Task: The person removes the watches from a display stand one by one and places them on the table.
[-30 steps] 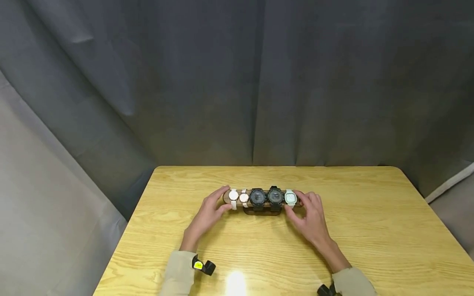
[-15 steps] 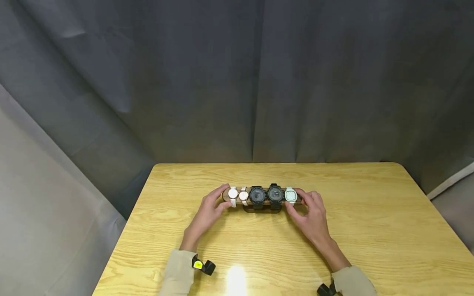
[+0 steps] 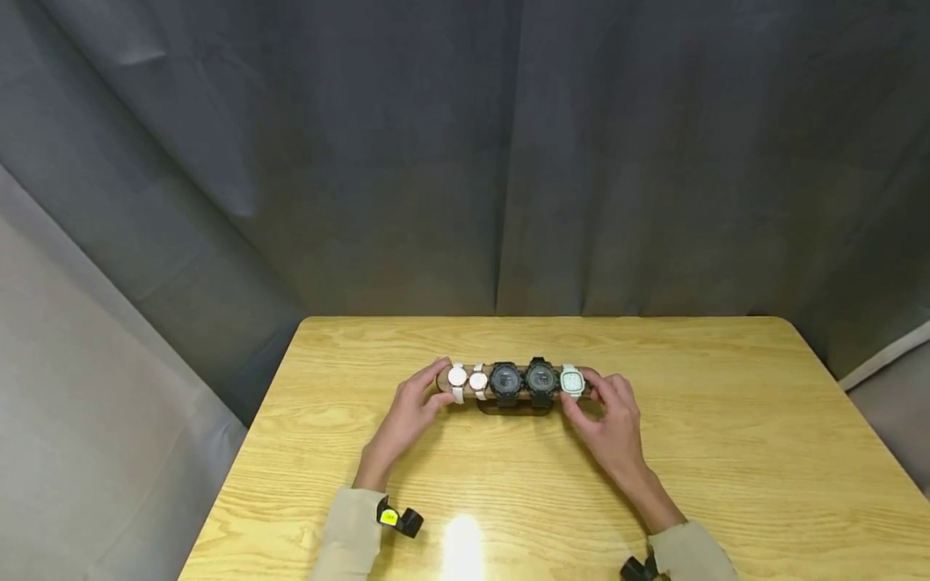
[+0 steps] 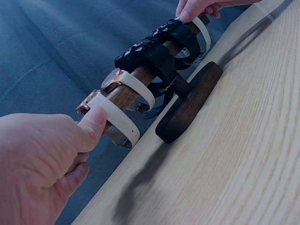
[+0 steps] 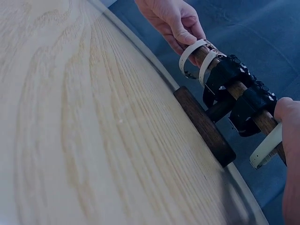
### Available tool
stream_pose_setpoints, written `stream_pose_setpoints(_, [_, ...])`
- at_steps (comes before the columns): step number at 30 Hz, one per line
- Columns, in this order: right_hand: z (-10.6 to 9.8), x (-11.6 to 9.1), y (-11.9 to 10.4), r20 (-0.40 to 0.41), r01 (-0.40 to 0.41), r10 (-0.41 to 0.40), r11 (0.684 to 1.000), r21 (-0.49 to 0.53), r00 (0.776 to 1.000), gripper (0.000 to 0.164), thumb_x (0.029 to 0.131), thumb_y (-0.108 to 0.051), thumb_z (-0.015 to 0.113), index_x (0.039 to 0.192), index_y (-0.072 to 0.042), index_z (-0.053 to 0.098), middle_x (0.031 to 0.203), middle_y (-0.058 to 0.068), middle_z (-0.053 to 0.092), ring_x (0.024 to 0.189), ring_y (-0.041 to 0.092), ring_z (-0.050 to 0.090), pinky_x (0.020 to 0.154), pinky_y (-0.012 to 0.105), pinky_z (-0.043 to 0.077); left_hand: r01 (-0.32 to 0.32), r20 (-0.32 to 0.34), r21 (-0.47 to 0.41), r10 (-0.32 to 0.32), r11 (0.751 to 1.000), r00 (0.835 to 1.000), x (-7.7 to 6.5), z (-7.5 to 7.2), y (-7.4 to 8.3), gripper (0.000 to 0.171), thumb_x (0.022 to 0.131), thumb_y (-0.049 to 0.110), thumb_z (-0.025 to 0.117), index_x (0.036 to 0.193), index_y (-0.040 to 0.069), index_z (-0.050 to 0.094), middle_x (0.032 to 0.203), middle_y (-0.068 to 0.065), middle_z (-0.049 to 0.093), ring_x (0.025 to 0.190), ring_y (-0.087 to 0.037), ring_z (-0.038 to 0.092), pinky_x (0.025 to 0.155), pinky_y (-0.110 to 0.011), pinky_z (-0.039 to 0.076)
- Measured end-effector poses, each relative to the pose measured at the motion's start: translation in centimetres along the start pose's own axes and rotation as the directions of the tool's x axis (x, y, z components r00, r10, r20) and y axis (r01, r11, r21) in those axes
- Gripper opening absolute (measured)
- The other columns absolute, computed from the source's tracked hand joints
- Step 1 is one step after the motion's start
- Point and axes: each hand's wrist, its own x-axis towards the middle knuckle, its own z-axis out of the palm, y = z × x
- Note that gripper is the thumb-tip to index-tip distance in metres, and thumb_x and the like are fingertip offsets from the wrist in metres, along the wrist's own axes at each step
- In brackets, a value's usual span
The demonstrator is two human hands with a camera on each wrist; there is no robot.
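Note:
A dark wooden watch stand (image 4: 190, 105) stands on the table, its crossbar carrying several watches in a row. My left hand (image 3: 405, 415) grips the bar's left end, thumb against the white strap of the outermost rose-gold watch (image 4: 115, 115). Beside it is a smaller white-strapped watch (image 3: 478, 382), then two chunky black digital watches (image 3: 505, 380). At the right end my right hand (image 3: 613, 424) pinches the mint-green square watch (image 3: 572, 382), thumb at its lower edge and index finger at its upper right. Its other fingers are partly hidden behind the bar.
The light wood table (image 3: 726, 436) extends on both sides of the stand, its far edge close behind it. A dark grey curtain (image 3: 407, 161) hangs behind the table. Black wrist cameras (image 3: 410, 523) sit at both sleeve cuffs.
The head view has tilted slightly, so the table and stand appear a little higher. The mint-green watch has shifted very slightly right under my right fingers. My left hand keeps its hold.

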Motion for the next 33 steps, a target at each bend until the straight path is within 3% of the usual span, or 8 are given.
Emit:
stream_pose_setpoints(12, [-0.1, 0.1, 0.0, -0.048, 0.005, -0.005, 1.0, 0.004, 0.999, 0.043, 0.078, -0.004, 0.088, 0.118, 0.003, 0.074, 0.081, 0.016, 0.053, 0.08, 0.021, 0.046, 0.064, 0.032, 0.04, -0.008, 0.001, 0.008, 0.008, 1.0, 1.0, -0.1, -0.1, 0.5, 0.063, 0.097, 0.019, 0.072, 0.156, 0.014, 0.05, 0.161, -0.01, 0.046, 0.151, -0.026, 0.04, 0.124, -0.04, 0.033])
stream_pose_setpoints(17, [-0.4, 0.0, -0.2, -0.061, 0.0, 0.0, 1.0, 0.001, 0.998, 0.043, 0.076, -0.003, 0.088, 0.116, 0.005, 0.074, 0.082, 0.017, 0.054, 0.078, 0.027, 0.048, 0.064, 0.023, 0.037, -0.006, 0.007, 0.007, 0.006, 1.0, 1.0, -0.1, 0.1, 0.6, 0.064, 0.097, 0.019, 0.073, 0.156, 0.014, 0.05, 0.161, -0.008, 0.046, 0.151, -0.024, 0.04, 0.124, -0.039, 0.033])
stream_pose_setpoints(21, [-0.7, 0.0, -0.2, -0.067, 0.0, -0.001, 1.0, -0.003, 0.998, 0.043, 0.076, -0.003, 0.088, 0.115, 0.005, 0.074, 0.081, 0.016, 0.055, 0.078, 0.024, 0.047, 0.065, 0.016, 0.034, -0.002, 0.009, 0.007, 0.001, 1.0, 1.0, -0.1, 0.2, 0.8, 0.064, 0.097, 0.019, 0.073, 0.156, 0.014, 0.05, 0.162, -0.007, 0.046, 0.151, -0.024, 0.039, 0.124, -0.039, 0.033])
stream_pose_setpoints(33, [-1.3, 0.0, 0.1, -0.075, -0.006, 0.006, 1.0, -0.007, 0.997, 0.04, 0.075, -0.005, 0.088, 0.112, 0.007, 0.075, 0.079, 0.018, 0.055, 0.076, 0.026, 0.048, 0.065, 0.012, 0.033, -0.01, 0.013, 0.003, 0.01, 1.0, 1.0, -0.2, 0.2, 1.0, 0.062, 0.097, 0.019, 0.072, 0.155, 0.014, 0.051, 0.161, -0.009, 0.046, 0.151, -0.026, 0.04, 0.124, -0.041, 0.033])
